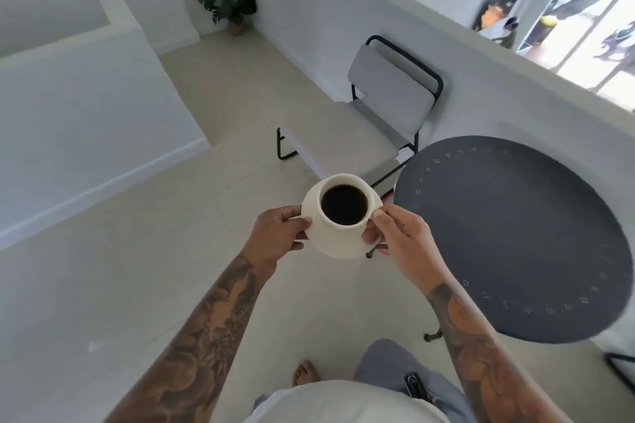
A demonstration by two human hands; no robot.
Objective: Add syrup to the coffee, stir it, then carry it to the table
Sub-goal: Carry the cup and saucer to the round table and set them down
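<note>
Matt cream ceramic cup [338, 216], matt dark perforated metal table [515, 244], grey cloth chair [388, 103]

No text, label, brand, number or sign can be read anywhere in the frame. The dark round table [515, 240] at the right of the frame carries only a ring of small punched flower-like marks near its rim, not letters. The dark panel [498, 10] in the upper right, beside the bright window, shows orange and black shapes too blurred to tell whether they include writing. The tattoos on both forearms in the lower part of the frame show figures and shading, with no legible words.
</note>
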